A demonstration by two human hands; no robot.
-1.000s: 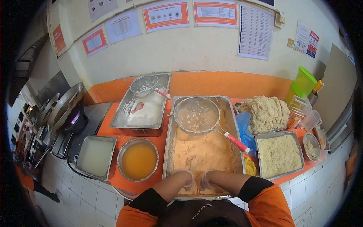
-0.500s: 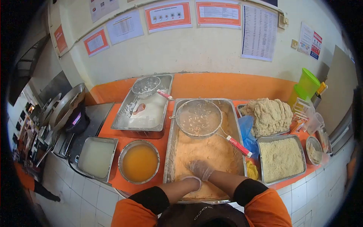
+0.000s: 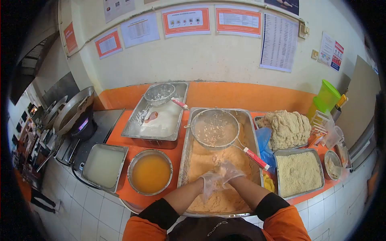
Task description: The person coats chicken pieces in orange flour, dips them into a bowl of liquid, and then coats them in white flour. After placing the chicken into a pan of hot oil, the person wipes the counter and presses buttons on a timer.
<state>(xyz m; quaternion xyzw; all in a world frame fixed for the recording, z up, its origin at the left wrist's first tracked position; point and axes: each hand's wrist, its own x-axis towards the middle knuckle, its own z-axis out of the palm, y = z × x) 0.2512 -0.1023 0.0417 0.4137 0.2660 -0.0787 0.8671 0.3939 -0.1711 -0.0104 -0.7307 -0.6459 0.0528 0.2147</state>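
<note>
My left hand (image 3: 210,181) and my right hand (image 3: 232,172), both in clear plastic gloves, meet above the orange-tinted flour (image 3: 201,160) in a deep metal tray (image 3: 183,168). Between their fingers is a small flour-coated lump (image 3: 219,165); its kind is hidden by the coating and blur. Both hands look closed around it. Just beyond them, a round wire strainer (image 3: 215,127) with pale crumbs in it rests across the tray, its red-and-white handle (image 3: 256,158) reaching over the right rim.
To the left stand a bowl of orange liquid (image 3: 150,172) and a pan of cloudy liquid (image 3: 103,166). Behind is a tray of white flour (image 3: 155,124) with a second strainer (image 3: 159,93). At right are a crumb tray (image 3: 299,170), a dough-like mound (image 3: 287,129) and a blue bag (image 3: 265,148).
My hands have lifted out of the flour and moved away from me, coming together around a flour-coated lump. The camera view has tilted up slightly.
</note>
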